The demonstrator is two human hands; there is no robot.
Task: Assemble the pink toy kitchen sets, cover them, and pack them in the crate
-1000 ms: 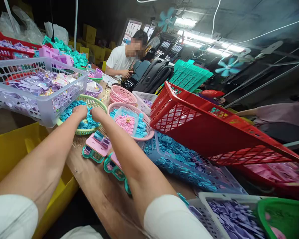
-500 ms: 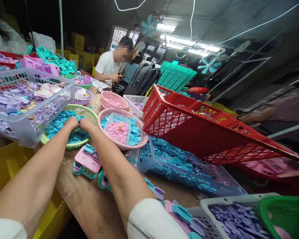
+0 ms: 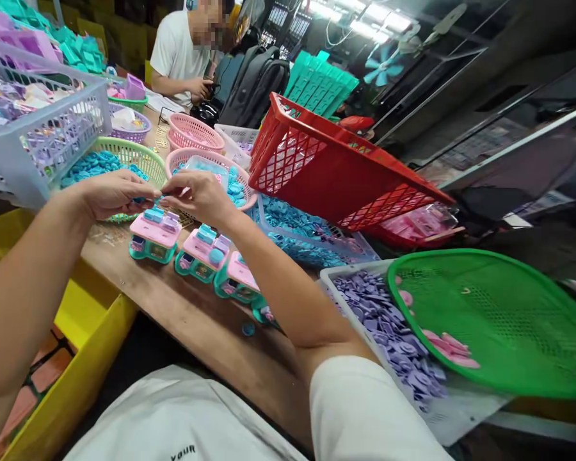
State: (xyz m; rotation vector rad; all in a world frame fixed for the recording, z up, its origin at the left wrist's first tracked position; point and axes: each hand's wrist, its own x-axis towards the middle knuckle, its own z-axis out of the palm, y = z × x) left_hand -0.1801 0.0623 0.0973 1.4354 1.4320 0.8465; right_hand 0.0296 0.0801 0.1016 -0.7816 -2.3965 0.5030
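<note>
My left hand and my right hand meet fingertip to fingertip, both pinched on a small blue plastic piece mostly hidden by the fingers. Just below them stands a pink-and-teal plastic toy with blue and purple parts on its pink top. A second such toy and a third toy follow in a row, partly covered by my right forearm. Behind my left hand is a light green basket of blue pieces. A pink basket holding blue discs and a clear tray lies behind my right hand.
A red crate leans over a clear bin of blue parts. At right, a green basket overlaps a white bin of purple parts. A loose blue disc lies near the table edge. A person sits across.
Both hands have come out of the light green basket, back toward me and above the toys. The view has tilted down, showing more of the toy row and the green basket.
</note>
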